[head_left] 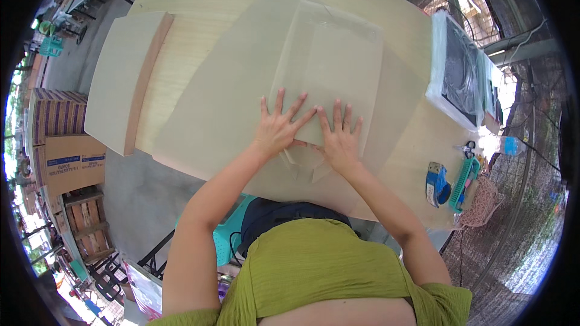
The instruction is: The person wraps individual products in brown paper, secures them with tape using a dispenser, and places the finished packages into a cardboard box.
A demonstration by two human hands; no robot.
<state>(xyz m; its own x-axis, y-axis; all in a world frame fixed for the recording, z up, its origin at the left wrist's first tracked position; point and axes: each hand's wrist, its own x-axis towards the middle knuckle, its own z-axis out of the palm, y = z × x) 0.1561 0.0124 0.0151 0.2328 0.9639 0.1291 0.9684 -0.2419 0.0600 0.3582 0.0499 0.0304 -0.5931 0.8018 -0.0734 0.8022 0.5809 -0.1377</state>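
A large translucent plastic sheet [223, 96] lies spread over the pale wooden table [193, 21]. On it is a flat, pale rectangular piece [338, 42] with clear film over its surface; what lies inside cannot be made out. My left hand [280, 130] rests palm down near this piece's near left edge, fingers spread. Beside it, my right hand [341, 143] presses flat on the near part, its fingers apart too. The thumbs and index fingers of both hands almost meet. Folded flaps of film show below the hands. Neither hand grips anything.
A stack of pale boards [124, 78] stands at the table's left. At the right are a plastic-wrapped dark panel [462, 75], a blue tape dispenser [436, 184], a green basket [464, 184], scissors [469, 148] and a bottle [510, 145]. Cardboard boxes [75, 163] are piled beyond the left side.
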